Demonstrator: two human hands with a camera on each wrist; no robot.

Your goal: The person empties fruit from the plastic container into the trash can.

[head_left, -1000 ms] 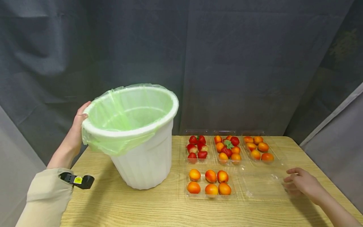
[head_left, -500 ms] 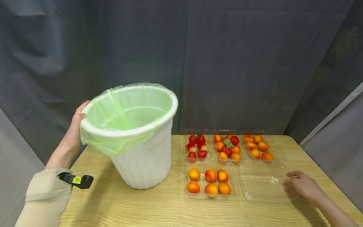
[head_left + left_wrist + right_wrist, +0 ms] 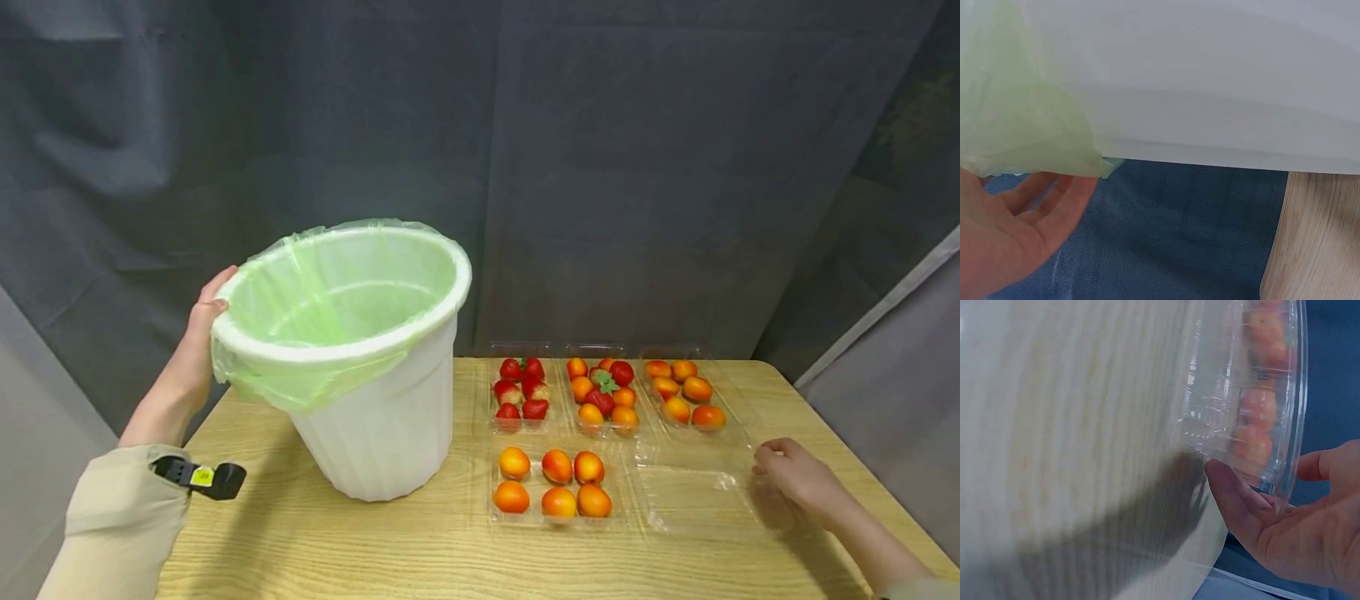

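White bin (image 3: 382,417), pale green liner (image 3: 330,292), red strawberries (image 3: 522,387), orange apricots (image 3: 555,482).

In front of me is a light wooden table (image 3: 390,550) with a visible grain. A white ribbed plastic bin (image 3: 375,433) lined with a pale green bag stands on its left part. To its right lie five clear plastic trays: a far row of three, one with red strawberries (image 3: 521,390), one with strawberries and orange fruits mixed (image 3: 602,393), one with orange fruits (image 3: 678,390); nearer me, a tray of six orange fruits (image 3: 553,483) and an empty clear tray (image 3: 693,496) just beside it.
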